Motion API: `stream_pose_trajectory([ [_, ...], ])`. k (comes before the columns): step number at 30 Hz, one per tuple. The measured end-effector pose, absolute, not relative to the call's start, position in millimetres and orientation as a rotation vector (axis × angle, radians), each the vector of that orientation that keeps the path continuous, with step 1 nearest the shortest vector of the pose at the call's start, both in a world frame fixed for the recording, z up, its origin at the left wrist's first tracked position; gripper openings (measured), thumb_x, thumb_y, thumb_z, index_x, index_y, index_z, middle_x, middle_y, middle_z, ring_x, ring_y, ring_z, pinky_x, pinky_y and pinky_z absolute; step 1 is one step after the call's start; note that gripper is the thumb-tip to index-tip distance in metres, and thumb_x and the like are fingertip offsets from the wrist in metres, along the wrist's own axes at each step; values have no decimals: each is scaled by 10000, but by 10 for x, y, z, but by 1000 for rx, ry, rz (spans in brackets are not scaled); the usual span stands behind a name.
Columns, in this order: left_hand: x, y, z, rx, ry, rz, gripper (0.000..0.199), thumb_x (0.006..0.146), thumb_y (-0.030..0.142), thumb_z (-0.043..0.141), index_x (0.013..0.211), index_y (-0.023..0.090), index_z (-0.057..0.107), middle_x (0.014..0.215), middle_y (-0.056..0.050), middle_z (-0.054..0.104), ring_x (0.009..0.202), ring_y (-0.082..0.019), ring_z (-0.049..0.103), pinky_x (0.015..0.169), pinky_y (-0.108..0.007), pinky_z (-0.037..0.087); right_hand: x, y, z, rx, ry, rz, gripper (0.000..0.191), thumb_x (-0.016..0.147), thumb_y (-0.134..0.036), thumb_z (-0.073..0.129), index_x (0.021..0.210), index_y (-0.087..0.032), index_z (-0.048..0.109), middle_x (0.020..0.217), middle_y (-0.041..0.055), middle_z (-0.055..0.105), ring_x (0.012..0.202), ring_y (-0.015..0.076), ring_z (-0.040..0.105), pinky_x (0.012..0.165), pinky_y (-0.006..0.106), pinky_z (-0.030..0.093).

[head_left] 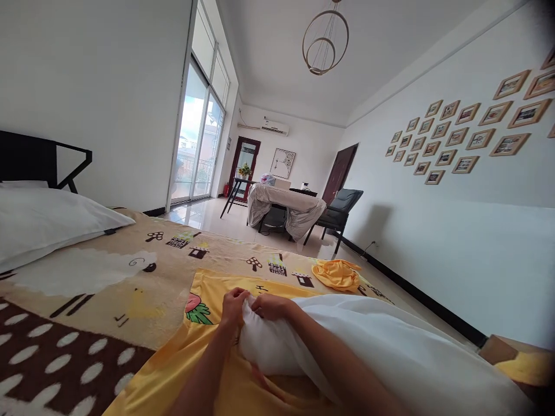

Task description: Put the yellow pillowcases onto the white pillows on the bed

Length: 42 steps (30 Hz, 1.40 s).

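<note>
A white quilt (pixel 373 323), soft and puffy, stretches from the middle of the bed to the lower right corner. My left hand (pixel 234 305) pinches the tip of its gathered corner, fingers closed. Just to the right, my right hand (pixel 269 307) is closed on the same corner, its forearm crossing over the quilt. Beneath both hands lies a yellow fabric cover (pixel 169 370) with a printed red-and-green motif near its left edge. How much of the cover the fingers also hold cannot be made out.
The bed has a beige and brown patterned blanket (pixel 169 277). A white pillow (pixel 56 219) lies at left, a crumpled yellow cloth (pixel 336 274) near the far edge. Beyond the bed stand a covered table (pixel 290 199) and a black chair (pixel 342 211). A cardboard box (pixel 498 351) is at right.
</note>
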<state>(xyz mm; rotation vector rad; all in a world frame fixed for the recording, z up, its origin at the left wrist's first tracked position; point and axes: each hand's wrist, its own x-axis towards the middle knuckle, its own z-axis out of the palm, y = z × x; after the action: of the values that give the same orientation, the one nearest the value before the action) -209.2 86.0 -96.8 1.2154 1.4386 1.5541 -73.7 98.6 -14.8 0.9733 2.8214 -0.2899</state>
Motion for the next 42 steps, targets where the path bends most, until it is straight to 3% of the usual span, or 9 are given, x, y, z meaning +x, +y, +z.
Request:
stream_pose_trajectory([
  [3, -2084, 824, -871, 1258, 1447, 1611, 151, 760, 271, 591, 683, 150, 642, 621, 17, 627, 612, -125, 591, 592, -229, 438, -793, 991, -224, 949, 2750, -237, 164, 679, -11, 592, 610, -159, 611, 588, -58, 580, 581, 83, 497, 558, 181, 396],
  [6, -2052, 759, -758, 1339, 1466, 1630, 155, 725, 281, 568, 660, 176, 663, 649, 3, 650, 655, -144, 601, 633, -234, 438, -813, 1004, -293, 1083, 2726, -106, 31, 828, -160, 617, 831, -147, 645, 830, -4, 649, 745, 121, 590, 694, 257, 495],
  [11, -1956, 636, -605, 1471, 1478, 1633, 156, 715, 256, 572, 695, 189, 711, 760, -25, 676, 722, -149, 607, 715, -249, 454, -872, 988, -403, 1387, 2701, 130, 339, 913, -347, 551, 1195, -161, 545, 1184, 85, 574, 998, 200, 594, 838, 408, 518],
  [22, -2021, 656, -643, 1448, 1548, 1615, 216, 729, 298, 572, 760, 179, 750, 787, -58, 730, 739, -184, 659, 717, -272, 486, -872, 835, -355, 1423, 2708, 427, 269, 920, -292, 543, 1134, -133, 578, 1094, 79, 616, 928, 180, 615, 803, 374, 527],
  [26, -2060, 696, -672, 1432, 1523, 1589, 261, 718, 352, 579, 796, 168, 747, 839, -74, 743, 785, -205, 674, 725, -279, 502, -784, 614, -227, 1370, 2773, 615, 267, 914, -76, 416, 1102, -29, 600, 1014, 191, 649, 932, 244, 611, 825, 412, 485],
  [29, -2056, 684, -653, 1462, 1495, 1551, 301, 720, 372, 569, 835, 152, 741, 850, -80, 744, 793, -207, 674, 718, -273, 505, -736, 418, -134, 1344, 2830, 726, 326, 912, -64, 360, 1153, -6, 571, 1055, 242, 630, 988, 297, 578, 843, 478, 445],
  [36, -2083, 588, -506, 1666, 1506, 1318, 238, 760, 308, 539, 790, 157, 722, 777, -48, 731, 729, -176, 659, 681, -243, 484, -636, 59, 66, 1433, 2914, 627, 247, 847, -56, 455, 990, -127, 644, 955, 120, 684, 897, 228, 619, 761, 343, 455],
  [39, -2159, 548, -420, 1764, 1575, 1212, 224, 759, 238, 537, 888, 169, 707, 864, -47, 717, 743, -156, 638, 722, -246, 461, -519, -143, 120, 1410, 3024, 462, 317, 834, -111, 508, 1124, -195, 605, 1066, 58, 679, 989, 176, 601, 831, 279, 429],
  [42, -2290, 458, -299, 1851, 1685, 1125, 256, 748, 170, 507, 941, 156, 675, 914, -71, 681, 820, -173, 603, 768, -276, 426, -359, -386, 129, 1319, 3143, 258, 444, 827, -183, 537, 1270, -215, 519, 1158, 54, 649, 1055, 195, 568, 924, 322, 383],
])
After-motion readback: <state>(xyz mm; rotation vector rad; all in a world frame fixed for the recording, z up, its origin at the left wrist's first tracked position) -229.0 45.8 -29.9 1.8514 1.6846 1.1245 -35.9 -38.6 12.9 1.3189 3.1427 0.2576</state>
